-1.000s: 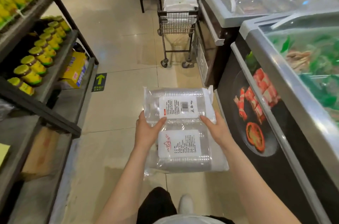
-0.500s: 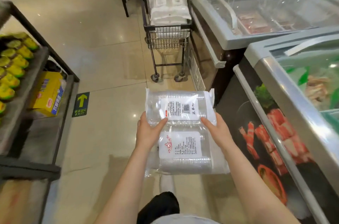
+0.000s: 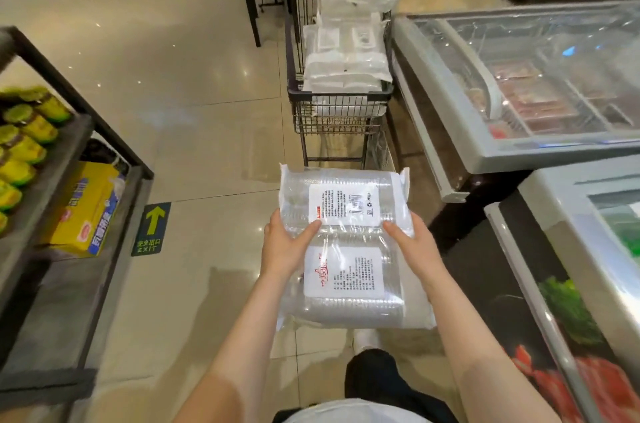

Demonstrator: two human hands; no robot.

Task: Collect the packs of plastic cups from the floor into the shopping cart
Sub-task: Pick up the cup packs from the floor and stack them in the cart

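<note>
Carrying the packs of cups (image 3: 346,249) at waist height, the left hand (image 3: 285,249) and the right hand (image 3: 414,249) grip them from both sides, thumbs on top. The shopping cart (image 3: 341,107) stands just ahead and is already piled high. The slippery wrap may slide, or the pile may topple. Right is the freezer (image 3: 502,152), left the shelf (image 3: 114,159); the floor (image 3: 190,111) between is open.

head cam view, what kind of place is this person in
Most likely a supermarket aisle. A wire shopping cart piled with white packs stands beside glass-topped chest freezers, and a shelf rack at left holds rows of jars. Both hands hold a pack of plastic cups.
</note>
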